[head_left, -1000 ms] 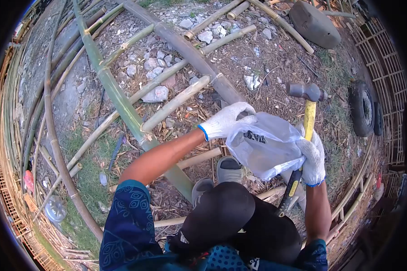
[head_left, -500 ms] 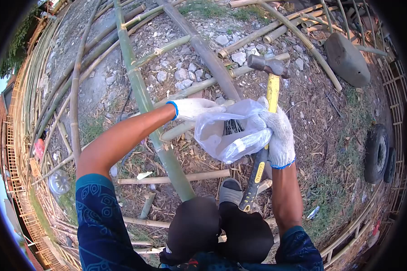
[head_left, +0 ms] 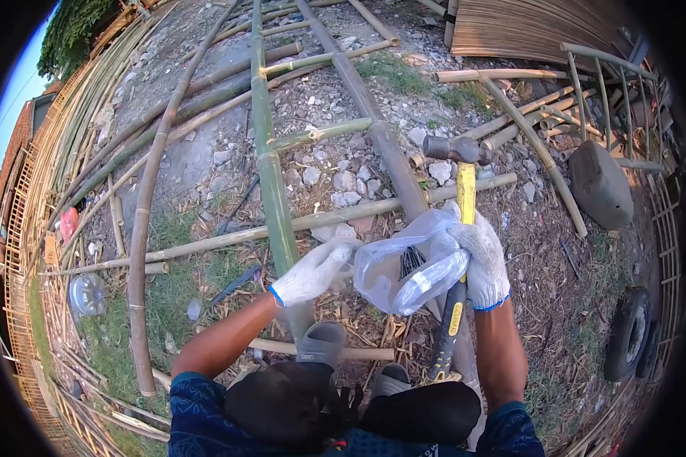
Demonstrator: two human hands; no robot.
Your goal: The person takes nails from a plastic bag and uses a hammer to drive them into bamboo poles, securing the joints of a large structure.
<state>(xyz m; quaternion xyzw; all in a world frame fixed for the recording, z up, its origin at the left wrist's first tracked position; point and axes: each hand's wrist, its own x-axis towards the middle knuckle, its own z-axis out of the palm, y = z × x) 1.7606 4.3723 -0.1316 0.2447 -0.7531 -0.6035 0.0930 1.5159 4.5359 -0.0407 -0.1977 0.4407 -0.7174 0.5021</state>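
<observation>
My right hand (head_left: 482,259), in a white knit glove with a blue cuff, is closed around a hammer (head_left: 466,202) with a yellow and black handle, its head upward. The same hand grips the rim of a clear plastic bag (head_left: 381,286). Thin dark nails (head_left: 412,261) lie inside the open bag. My left hand (head_left: 318,268), gloved alike, is just left of the bag's mouth. Its fingers are drawn together, and what they pinch, if anything, is too small to make out. Beneath that hand runs a green bamboo pole (head_left: 270,179).
A dark bamboo pole (head_left: 389,156) lies alongside the green one, with crosspieces (head_left: 320,135) between them. A grey jerrycan (head_left: 601,186) and a tire (head_left: 629,333) are at right. A clear plastic bottle (head_left: 88,295) lies at left. Stones and dry leaves cover the ground.
My left hand has drawn out of the bag's mouth to the left and down. The view has tilted up, and one foot has come forward beside the green pole.
</observation>
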